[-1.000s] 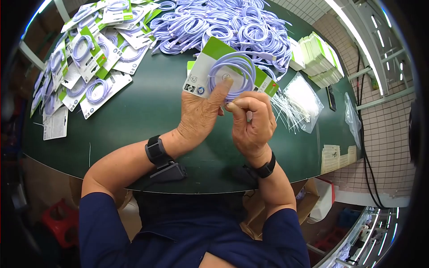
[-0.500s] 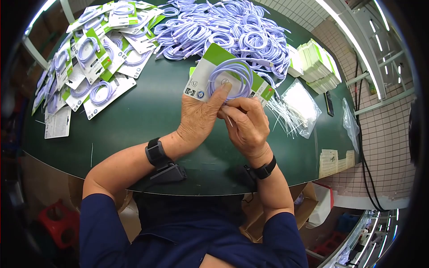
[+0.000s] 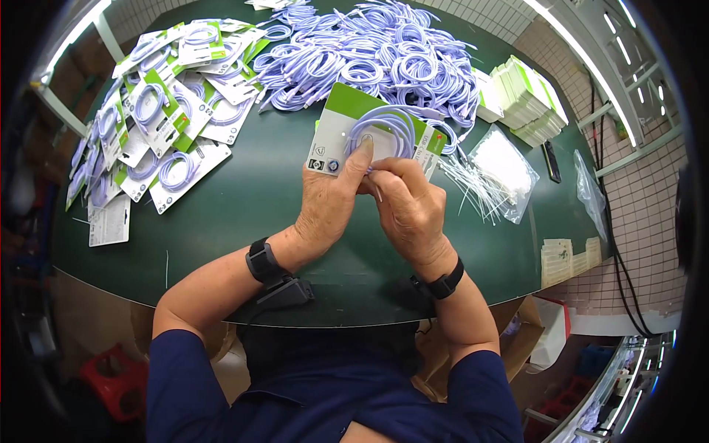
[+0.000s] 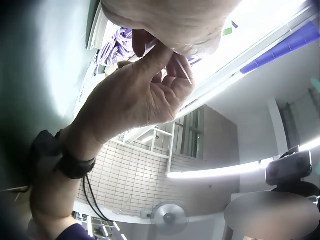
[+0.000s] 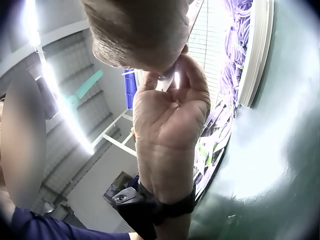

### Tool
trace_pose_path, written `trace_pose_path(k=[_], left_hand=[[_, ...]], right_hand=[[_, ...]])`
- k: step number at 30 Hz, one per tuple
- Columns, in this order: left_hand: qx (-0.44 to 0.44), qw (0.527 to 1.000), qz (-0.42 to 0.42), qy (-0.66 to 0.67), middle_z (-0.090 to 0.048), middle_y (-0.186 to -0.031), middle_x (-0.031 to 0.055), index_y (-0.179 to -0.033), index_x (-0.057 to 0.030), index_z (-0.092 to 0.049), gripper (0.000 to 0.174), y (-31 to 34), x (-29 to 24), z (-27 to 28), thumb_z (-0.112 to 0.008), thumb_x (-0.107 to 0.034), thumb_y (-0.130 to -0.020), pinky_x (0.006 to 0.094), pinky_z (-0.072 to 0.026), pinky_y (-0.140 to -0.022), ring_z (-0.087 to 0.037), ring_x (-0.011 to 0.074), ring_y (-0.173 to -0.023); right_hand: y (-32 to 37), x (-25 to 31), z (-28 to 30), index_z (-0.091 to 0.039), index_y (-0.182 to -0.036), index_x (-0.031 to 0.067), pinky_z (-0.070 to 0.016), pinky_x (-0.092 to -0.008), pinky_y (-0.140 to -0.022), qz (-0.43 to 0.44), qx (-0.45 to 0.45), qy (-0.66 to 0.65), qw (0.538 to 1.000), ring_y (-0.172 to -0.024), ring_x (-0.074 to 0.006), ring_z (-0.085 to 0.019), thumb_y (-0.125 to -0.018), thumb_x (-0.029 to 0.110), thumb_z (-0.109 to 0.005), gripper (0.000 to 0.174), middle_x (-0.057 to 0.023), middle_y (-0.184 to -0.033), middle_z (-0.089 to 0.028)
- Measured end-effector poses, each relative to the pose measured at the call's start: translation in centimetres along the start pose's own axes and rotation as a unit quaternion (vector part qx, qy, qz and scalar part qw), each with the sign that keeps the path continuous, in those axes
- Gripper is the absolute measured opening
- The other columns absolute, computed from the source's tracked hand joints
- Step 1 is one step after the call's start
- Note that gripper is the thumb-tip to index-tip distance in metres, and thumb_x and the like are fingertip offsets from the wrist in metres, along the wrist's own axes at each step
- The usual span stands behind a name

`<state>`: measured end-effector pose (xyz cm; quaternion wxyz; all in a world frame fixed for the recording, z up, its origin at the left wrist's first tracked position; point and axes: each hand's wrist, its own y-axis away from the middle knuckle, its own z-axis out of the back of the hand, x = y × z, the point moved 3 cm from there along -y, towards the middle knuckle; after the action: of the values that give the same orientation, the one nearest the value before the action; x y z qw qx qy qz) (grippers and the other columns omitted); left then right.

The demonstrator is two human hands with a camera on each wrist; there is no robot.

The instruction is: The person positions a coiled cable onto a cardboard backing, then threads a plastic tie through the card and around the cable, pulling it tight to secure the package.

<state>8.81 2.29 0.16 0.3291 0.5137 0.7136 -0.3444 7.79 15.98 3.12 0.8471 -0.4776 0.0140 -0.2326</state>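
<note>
My left hand (image 3: 329,199) grips a white and green retail card (image 3: 334,131), its thumb pressing a coiled lilac USB cable (image 3: 405,131) against the front. At the lower edge of the coil, my right hand (image 3: 410,210) pinches a thin white cable tie (image 3: 379,194), whose tail sticks out below the fingertips. Both hands meet there, and the fingers hide where the tie passes through the card. In the left wrist view, the tie (image 4: 184,70) shows as a white strip at the right hand's fingers.
Carded cables (image 3: 175,171) lie heaped at the left. A big pile of loose lilac cables (image 3: 354,55) sits at the back. Toward the right are loose white ties (image 3: 473,188), a plastic bag (image 3: 509,173), stacked cards (image 3: 528,96) and a dark phone-like object (image 3: 552,162).
My right hand has come slightly left and closer to the left hand, and the tie's white tail now shows below its fingers. The card has tilted and shifted a little lower.
</note>
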Motion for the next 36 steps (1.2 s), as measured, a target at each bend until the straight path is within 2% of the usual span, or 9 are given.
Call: trace_pose_path(k=[3,6,11,15,18,22,27,30,36], left_hand=[[0.004,1.000,0.004,-0.026,-0.071,-0.107,0.0047,-0.123,-0.0026,-0.066,0.022,-0.1,0.3,0.5,-0.068,-0.013,-0.103,0.0290,-0.0572,-0.070,-0.068,0.0111,-0.090],[0.049,0.946,-0.161,-0.278,-0.072,-0.105,0.0067,-0.122,-0.0088,-0.070,0.019,-0.4,0.2,1.0,-0.064,-0.010,-0.103,0.0307,-0.0561,-0.069,-0.069,0.0144,-0.087],[0.078,0.927,-0.173,-0.322,-0.072,-0.101,0.0083,-0.123,-0.0153,-0.072,0.023,-0.8,-0.2,1.0,-0.063,-0.010,-0.103,0.0321,-0.0553,-0.069,-0.071,0.0172,-0.084],[0.073,0.962,-0.111,-0.240,-0.072,-0.099,0.0056,-0.119,-0.0083,-0.071,0.018,-0.7,-1.4,0.3,-0.066,-0.010,-0.102,0.0305,-0.0556,-0.068,-0.071,0.0151,-0.081],[0.023,0.985,-0.083,-0.147,-0.073,-0.099,0.0049,-0.117,-0.0023,-0.069,0.018,-0.7,-1.4,-0.1,-0.070,-0.010,-0.101,0.0277,-0.0559,-0.066,-0.070,0.0136,-0.078],[0.020,0.993,-0.068,-0.095,-0.073,-0.105,0.0078,-0.119,0.0027,-0.066,0.022,-0.8,-1.3,-0.1,-0.070,-0.011,-0.101,0.0271,-0.0590,-0.068,-0.071,0.0146,-0.080],[0.046,0.999,0.009,-0.023,-0.072,-0.108,0.0118,-0.124,0.0033,-0.063,0.026,-0.7,-1.8,-0.8,-0.067,-0.013,-0.104,0.0299,-0.0629,-0.073,-0.073,0.0181,-0.084],[0.082,0.996,-0.002,-0.040,-0.066,-0.121,0.0152,-0.137,0.0030,-0.050,0.038,-0.5,-2.0,-0.9,-0.064,-0.013,-0.106,0.0378,-0.0659,-0.085,-0.073,0.0243,-0.102],[0.062,0.997,-0.016,-0.043,-0.067,-0.119,0.0148,-0.134,0.0035,-0.053,0.035,-0.3,-2.1,-1.4,-0.064,-0.015,-0.106,0.0355,-0.0655,-0.081,-0.073,0.0219,-0.097]], right_hand=[[0.4,-0.1,0.0,-0.069,-0.093,0.0014,-0.0595,-0.0316,-0.057,-0.020,-0.004,0.010,1.000,-0.072,-0.0224,-0.074,-0.078,-0.010,-0.081,0.023,-0.0117,-0.098,-0.073],[0.4,-0.1,0.0,-0.070,-0.094,0.0015,-0.0592,-0.0314,-0.057,-0.012,-0.021,-0.003,1.000,-0.072,-0.0222,-0.074,-0.077,-0.011,-0.081,0.024,-0.0111,-0.097,-0.072],[0.3,0.6,0.4,-0.073,-0.095,0.0017,-0.0576,-0.0304,-0.056,-0.001,-0.040,0.017,0.999,-0.069,-0.0201,-0.071,-0.075,-0.011,-0.083,0.026,-0.0094,-0.097,-0.071],[0.7,1.0,0.7,-0.075,-0.094,0.0014,-0.0566,-0.0291,-0.056,0.012,-0.041,0.004,0.999,-0.069,-0.0178,-0.070,-0.074,-0.011,-0.082,0.024,-0.0084,-0.097,-0.071],[0.8,1.2,0.6,-0.075,-0.093,0.0010,-0.0565,-0.0289,-0.057,0.016,-0.042,0.000,0.999,-0.070,-0.0179,-0.070,-0.074,-0.010,-0.082,0.023,-0.0084,-0.097,-0.070],[0.6,1.7,1.0,-0.075,-0.092,0.0002,-0.0571,-0.0302,-0.059,0.031,-0.052,-0.016,0.998,-0.073,-0.0196,-0.071,-0.074,-0.009,-0.082,0.021,-0.0092,-0.097,-0.070],[0.8,2.0,0.9,-0.073,-0.092,-0.0009,-0.0584,-0.0338,-0.061,0.054,-0.072,-0.076,0.993,-0.077,-0.0246,-0.072,-0.075,-0.008,-0.083,0.021,-0.0123,-0.098,-0.071],[0.9,1.8,0.7,-0.071,-0.094,-0.0013,-0.0587,-0.0352,-0.063,0.055,-0.080,-0.096,0.991,-0.077,-0.0266,-0.072,-0.075,-0.009,-0.083,0.023,-0.0143,-0.100,-0.071],[1.1,1.3,0.8,-0.068,-0.098,-0.0011,-0.0586,-0.0364,-0.064,0.056,-0.077,-0.133,0.986,-0.078,-0.0284,-0.072,-0.075,-0.009,-0.085,0.030,-0.0171,-0.104,-0.071]])
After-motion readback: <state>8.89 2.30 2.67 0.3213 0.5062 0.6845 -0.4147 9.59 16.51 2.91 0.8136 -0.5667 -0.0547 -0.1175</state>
